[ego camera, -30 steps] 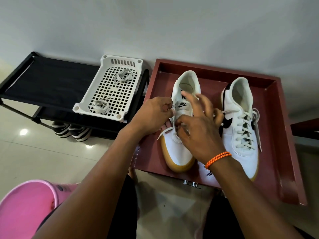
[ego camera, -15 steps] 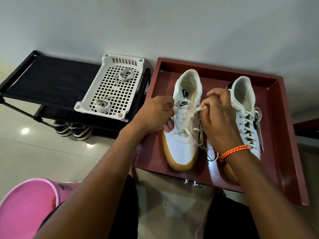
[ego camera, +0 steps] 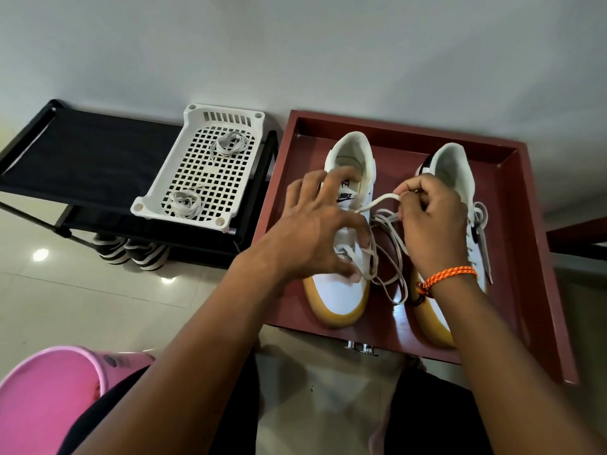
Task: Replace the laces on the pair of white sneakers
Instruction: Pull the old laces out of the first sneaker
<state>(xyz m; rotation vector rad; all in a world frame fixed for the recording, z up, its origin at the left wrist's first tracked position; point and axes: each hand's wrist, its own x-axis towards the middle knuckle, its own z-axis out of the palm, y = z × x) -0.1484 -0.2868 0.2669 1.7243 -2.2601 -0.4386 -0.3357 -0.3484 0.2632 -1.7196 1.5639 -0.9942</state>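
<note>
Old lace (ego camera: 382,205), limp and light: my right hand (ego camera: 430,224) pinches its end beside the left sneaker (ego camera: 341,290); left hand (ego camera: 315,231) spread wide.

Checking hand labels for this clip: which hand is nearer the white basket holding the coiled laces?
Left. The left hand is over the left sneaker, beside the white basket; the right hand pinches a lace farther right.

right hand (ego camera: 430,224) pinches lace (ego camera: 377,202) | left hand (ego camera: 315,234) — fingers spread — over left sneaker (ego camera: 341,290)
</note>
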